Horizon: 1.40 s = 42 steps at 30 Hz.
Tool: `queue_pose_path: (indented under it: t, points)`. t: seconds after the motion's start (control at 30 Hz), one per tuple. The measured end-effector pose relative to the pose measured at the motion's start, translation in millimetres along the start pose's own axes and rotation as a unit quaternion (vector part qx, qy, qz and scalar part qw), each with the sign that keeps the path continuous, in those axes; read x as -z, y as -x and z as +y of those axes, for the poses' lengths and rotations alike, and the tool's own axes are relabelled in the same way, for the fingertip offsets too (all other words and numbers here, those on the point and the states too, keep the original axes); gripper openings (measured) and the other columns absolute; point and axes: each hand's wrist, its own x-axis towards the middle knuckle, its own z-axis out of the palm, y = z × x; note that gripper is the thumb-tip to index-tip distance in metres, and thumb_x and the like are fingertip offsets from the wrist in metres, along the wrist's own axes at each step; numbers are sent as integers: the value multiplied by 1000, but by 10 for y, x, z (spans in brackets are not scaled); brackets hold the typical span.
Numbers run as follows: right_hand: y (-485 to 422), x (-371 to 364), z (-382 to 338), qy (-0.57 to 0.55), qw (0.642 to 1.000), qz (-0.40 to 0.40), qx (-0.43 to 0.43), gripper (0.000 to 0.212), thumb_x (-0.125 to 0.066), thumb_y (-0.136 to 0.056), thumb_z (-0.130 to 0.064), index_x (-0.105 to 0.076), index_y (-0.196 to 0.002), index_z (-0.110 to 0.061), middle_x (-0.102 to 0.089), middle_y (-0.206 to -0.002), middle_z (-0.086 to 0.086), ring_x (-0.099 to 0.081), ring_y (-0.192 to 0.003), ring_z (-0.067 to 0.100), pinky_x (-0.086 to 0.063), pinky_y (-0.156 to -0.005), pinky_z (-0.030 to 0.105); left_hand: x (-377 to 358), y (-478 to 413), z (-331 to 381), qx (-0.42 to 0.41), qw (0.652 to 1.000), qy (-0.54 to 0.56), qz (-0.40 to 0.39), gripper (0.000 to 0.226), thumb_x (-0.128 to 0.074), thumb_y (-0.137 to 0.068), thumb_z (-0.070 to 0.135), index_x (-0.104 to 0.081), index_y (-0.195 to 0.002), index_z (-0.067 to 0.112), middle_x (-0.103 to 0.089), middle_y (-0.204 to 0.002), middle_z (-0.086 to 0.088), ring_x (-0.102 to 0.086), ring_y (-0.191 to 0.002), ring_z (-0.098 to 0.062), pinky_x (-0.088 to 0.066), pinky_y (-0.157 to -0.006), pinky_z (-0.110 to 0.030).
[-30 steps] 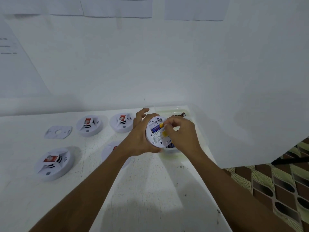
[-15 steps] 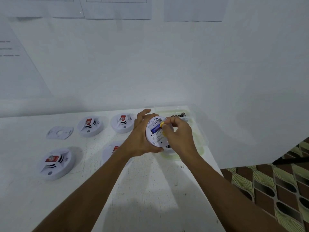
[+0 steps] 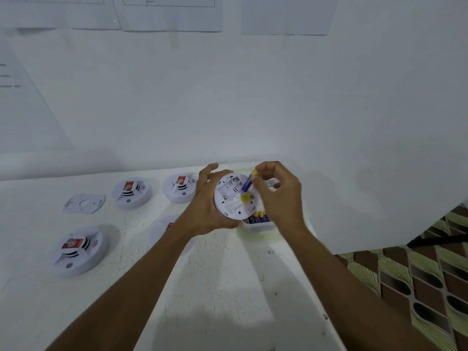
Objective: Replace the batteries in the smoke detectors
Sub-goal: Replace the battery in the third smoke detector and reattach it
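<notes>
Holding the detector [image 3: 234, 196] back-up over the table [image 3: 215, 287], gripped round its rim by the left hand [image 3: 205, 211]. Pinched a battery [image 3: 247, 183] by its top end in the right hand [image 3: 278, 196], lower end at the open bay. Seemed light, stiff, smooth plastic; rim likely the safest hold.
</notes>
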Motion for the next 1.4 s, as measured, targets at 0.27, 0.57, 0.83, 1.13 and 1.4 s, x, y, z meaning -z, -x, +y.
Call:
queue_pose_path:
  t: [0.27,0.57,0.83,1.13,1.4]
  points:
    - [-324,460,449,424,883,-200,24,6,-66,-88,-30,-63,-83,-32,-68,-80,-14,-54,-91,8,-25,-82,34,233,20,-109,19,999,6,25,109,-86,-37,56,-30,-130,47,-19,-148,-1,-14,-139,4,-20,-105,-2]
    - [-363,359,592,518,807,-282,37,13,-59,-91,-35,-64,-79,-32,-63,-73,-13,-54,-82,7,-11,-72,36,188,-56,-107,12,1000,-18,6,111,-92,-38,44,-35,-133,40,-15,-151,4,-19,-136,9,-22,-103,-1]
    - [-932,381,529,366,910,-187,49,4,-67,-88,-24,-70,-87,-25,-61,-70,-15,-57,-69,7,-44,-84,34,274,-260,-176,13,1000,-25,8,113,-90,-36,53,-36,-134,37,-16,-150,2,-20,-135,11,-25,-102,-1]
    - [-1474,-140,693,460,825,-328,-17,11,-75,-81,-21,-73,-91,-19,-68,-93,0,-62,-79,18,-49,-73,28,283,-403,-281,21,999,-41,15,109,-84,-35,62,-34,-130,42,-15,-150,4,-27,-138,-10,-32,-111,-26]
    - [-1475,-362,818,477,811,-335,-43,19,-81,-78,-25,-75,-96,-21,-67,-91,-2,-58,-79,16,-44,-72,26,299,-460,-446,15,999,-36,16,107,-86,-37,63,-33,-129,50,-16,-150,3,-26,-139,-12,-33,-111,-26]
